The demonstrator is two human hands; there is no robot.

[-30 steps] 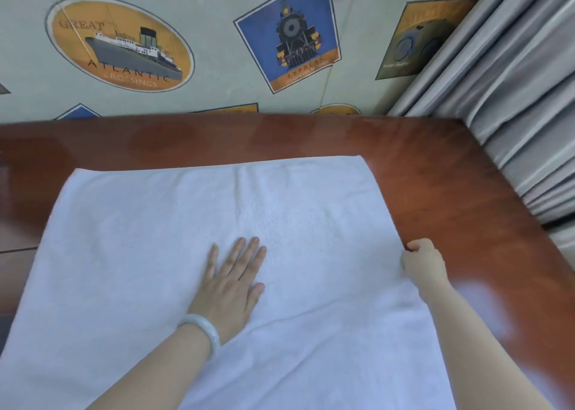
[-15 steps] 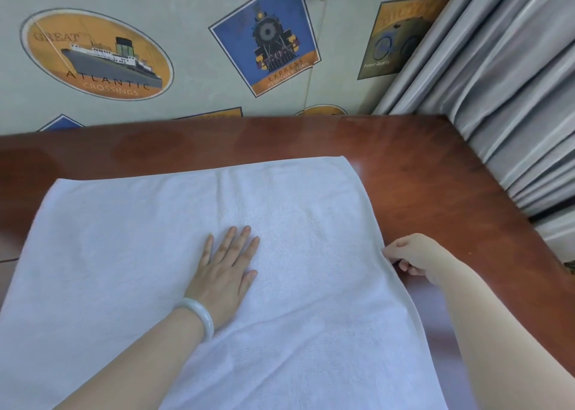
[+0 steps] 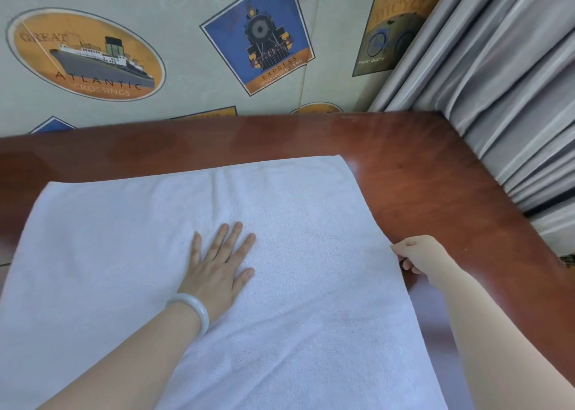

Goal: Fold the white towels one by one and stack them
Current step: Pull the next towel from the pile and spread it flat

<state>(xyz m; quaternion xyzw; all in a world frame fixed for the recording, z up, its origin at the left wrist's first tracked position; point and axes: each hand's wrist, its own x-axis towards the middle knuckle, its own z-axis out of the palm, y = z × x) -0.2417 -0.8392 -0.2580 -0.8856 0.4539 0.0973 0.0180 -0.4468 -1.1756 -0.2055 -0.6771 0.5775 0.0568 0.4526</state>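
1. The white towel (image 3: 311, 300) lies spread flat on the red-brown desk (image 3: 429, 173); its near end runs out of view at the bottom.
2. The left hand (image 3: 217, 269) rests palm-down near the towel's middle, fingers straight and slightly fanned, grasping nothing; a pale bracelet (image 3: 194, 310) circles its wrist.
3. The right hand (image 3: 420, 255) sits at the towel's right edge; its fingers are curled and its thumb and fingertips pinch that edge.
4. Beyond the towel's far edge stands a wall with a ship picture (image 3: 85, 55) and a train picture (image 3: 259, 36); to the towel's far right hangs a grey curtain (image 3: 513, 98).
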